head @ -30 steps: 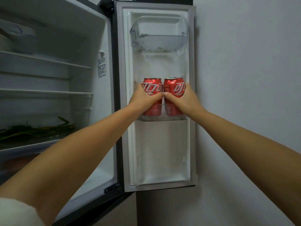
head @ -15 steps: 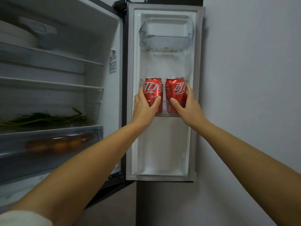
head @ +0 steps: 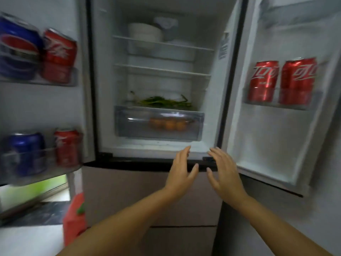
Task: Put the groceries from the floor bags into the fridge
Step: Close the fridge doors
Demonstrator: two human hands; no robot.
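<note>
Both doors of the white-lined fridge (head: 212,137) wide open. Left hand (head: 180,174) and right hand (head: 224,174) empty, fingers spread, side by side at the fridge's lower front edge, holding nothing. Two red soda cans (head: 281,82) upright, touching, in the fridge's right door shelf. Blue and red cans (head: 36,54) blurry in the left door. Green leafy vegetables (head: 166,102) above the clear crisper drawer (head: 158,123), orange round things inside

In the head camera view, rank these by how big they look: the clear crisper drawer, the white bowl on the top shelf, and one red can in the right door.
1. crisper drawer, clearly largest.
2. and 3. white bowl and red can: look alike; the can sits nearer the camera, so unranked.
</note>
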